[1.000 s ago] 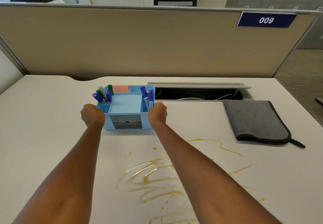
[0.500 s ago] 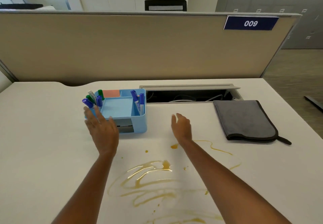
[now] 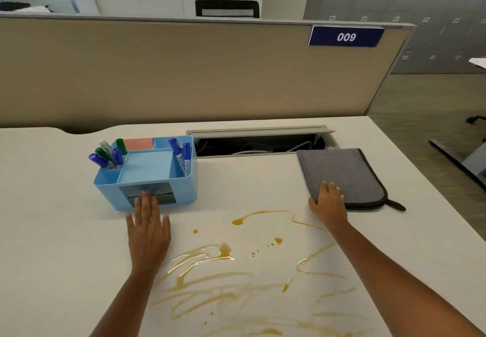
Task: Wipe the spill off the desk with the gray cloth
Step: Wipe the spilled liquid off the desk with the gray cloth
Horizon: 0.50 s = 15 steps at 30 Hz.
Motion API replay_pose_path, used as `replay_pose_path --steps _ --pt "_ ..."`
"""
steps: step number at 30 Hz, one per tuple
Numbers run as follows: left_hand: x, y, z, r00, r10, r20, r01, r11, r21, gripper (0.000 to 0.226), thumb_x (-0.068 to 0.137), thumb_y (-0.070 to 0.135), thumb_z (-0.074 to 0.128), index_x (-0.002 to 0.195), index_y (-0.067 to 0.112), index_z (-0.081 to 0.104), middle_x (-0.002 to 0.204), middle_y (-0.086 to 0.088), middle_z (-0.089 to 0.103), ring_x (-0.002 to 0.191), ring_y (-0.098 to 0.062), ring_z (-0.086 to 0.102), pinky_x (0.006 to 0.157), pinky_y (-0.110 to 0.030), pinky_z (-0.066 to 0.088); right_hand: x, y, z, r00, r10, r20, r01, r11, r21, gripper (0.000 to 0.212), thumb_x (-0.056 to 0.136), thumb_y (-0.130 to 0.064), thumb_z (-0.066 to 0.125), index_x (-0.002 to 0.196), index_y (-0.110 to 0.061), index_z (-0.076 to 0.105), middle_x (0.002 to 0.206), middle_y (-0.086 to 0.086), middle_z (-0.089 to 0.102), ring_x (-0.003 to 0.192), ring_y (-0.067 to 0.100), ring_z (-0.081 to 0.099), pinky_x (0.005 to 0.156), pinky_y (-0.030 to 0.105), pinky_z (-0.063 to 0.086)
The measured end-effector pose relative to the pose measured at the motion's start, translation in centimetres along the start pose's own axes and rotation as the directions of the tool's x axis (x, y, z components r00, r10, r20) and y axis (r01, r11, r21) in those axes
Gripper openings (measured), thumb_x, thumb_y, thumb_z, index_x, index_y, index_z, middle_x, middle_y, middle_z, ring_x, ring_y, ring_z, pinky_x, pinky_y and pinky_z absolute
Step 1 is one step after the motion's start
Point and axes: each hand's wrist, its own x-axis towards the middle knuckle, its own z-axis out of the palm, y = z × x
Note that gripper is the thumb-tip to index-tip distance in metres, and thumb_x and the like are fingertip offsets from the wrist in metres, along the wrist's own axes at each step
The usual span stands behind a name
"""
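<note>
the gray cloth (image 3: 342, 174) lies folded and flat on the white desk (image 3: 52, 231), at the right, just in front of the open cable tray (image 3: 260, 143) along the back edge. the right hand (image 3: 327, 202) rests palm down on the cloth's near left corner, fingers (image 3: 330, 188) extended and slightly spread over the fabric; nothing is gripped, the cloth is not lifted. a dark loop tab sticks out from the cloth's near right corner.

the spill (image 3: 236, 271), amber-coloured liquid in thin streaks, drops and small pools, covers the desk's near centre between the two forearms and runs out of view at the bottom edge. one thin trail reaches toward the right wrist.

the left hand (image 3: 148, 227) is flat, palm down, fingers straight and held close together, empty. its fingertips overlap the front face of the blue organizer (image 3: 181, 192); whether they touch it cannot be told. the organizer holds blue and green markers (image 3: 110, 153) in the left compartment, two more blue markers on the right, and a pink pad at the back.
</note>
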Motion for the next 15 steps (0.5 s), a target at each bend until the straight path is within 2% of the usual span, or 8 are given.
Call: replay_pose_path --steps 4,7,8,11,13,15 --pt "-0.5 -0.5 0.1 1.0 -0.03 0.001 0.03 0.998 -0.051 0.06 0.091 0.033 0.02 0.138 -0.001 0.034 0.148 -0.024 0.032 0.139 -0.038 0.029 0.113 -0.051 0.02 0.4 0.4 0.2 1.0 -0.028 -0.002 0.028 0.995 -0.093 0.051 0.094 -0.015 0.042 0.138 0.005 0.026 0.142 0.028 0.032 0.13 0.04 0.032 0.108 0.043 0.031" --pt "-0.8 -0.9 -0.1 0.996 -0.069 0.049 0.075 0.988 -0.135 0.048 0.099 0.023 0.028 0.143 0.006 0.025 0.152 -0.018 0.027 0.143 -0.031 0.022 0.118 -0.044 0.014 0.7 0.6 -1.0 0.999 -0.04 -0.017 0.037 0.993 -0.111 0.036 0.095 -0.011 0.04 0.127 0.005 0.04 0.129 0.025 0.049 0.119 0.037 0.048 0.096 0.04 0.043" --pt "-0.9 -1.1 -0.2 0.995 -0.075 0.072 0.086 0.982 -0.166 0.048 0.099 0.023 0.027 0.144 0.008 0.023 0.154 -0.015 0.024 0.144 -0.028 0.019 0.118 -0.041 0.012 1.0 0.8 -1.6 0.999 -0.032 -0.024 0.03 0.997 -0.076 0.032 0.095 -0.011 0.041 0.121 0.007 0.045 0.124 0.026 0.054 0.114 0.038 0.052 0.092 0.041 0.044" --pt "-1.1 -2.0 -0.5 0.988 -0.078 0.136 0.111 0.961 -0.255 0.047 0.099 0.023 0.023 0.144 0.01 0.023 0.156 -0.01 0.02 0.145 -0.024 0.014 0.119 -0.037 0.008 1.6 1.5 -3.9 0.997 0.022 -0.079 -0.008 0.985 0.173 0.027 0.093 -0.009 0.044 0.105 0.013 0.052 0.11 0.034 0.059 0.103 0.043 0.056 0.075 0.042 0.043" --pt "-1.3 -2.5 -0.8 0.986 -0.068 0.152 0.109 0.953 -0.282 0.046 0.099 0.021 0.022 0.143 0.009 0.025 0.156 -0.01 0.02 0.146 -0.023 0.014 0.12 -0.036 0.006 1.4 1.8 -5.8 0.987 0.028 -0.157 0.017 0.959 0.282 0.029 0.092 -0.01 0.044 0.097 0.016 0.055 0.101 0.038 0.06 0.095 0.045 0.057 0.066 0.036 0.033" --pt "-1.6 -3.0 -1.1 0.986 -0.068 0.155 0.113 0.947 -0.302 0.045 0.1 0.021 0.021 0.143 0.009 0.027 0.156 -0.01 0.02 0.146 -0.022 0.013 0.12 -0.035 0.006 0.6 1.8 -8.0 0.966 0.0 -0.257 0.085 0.944 0.318 0.034 0.09 -0.014 0.045 0.094 0.017 0.058 0.094 0.038 0.062 0.087 0.045 0.058 0.063 0.033 0.031"
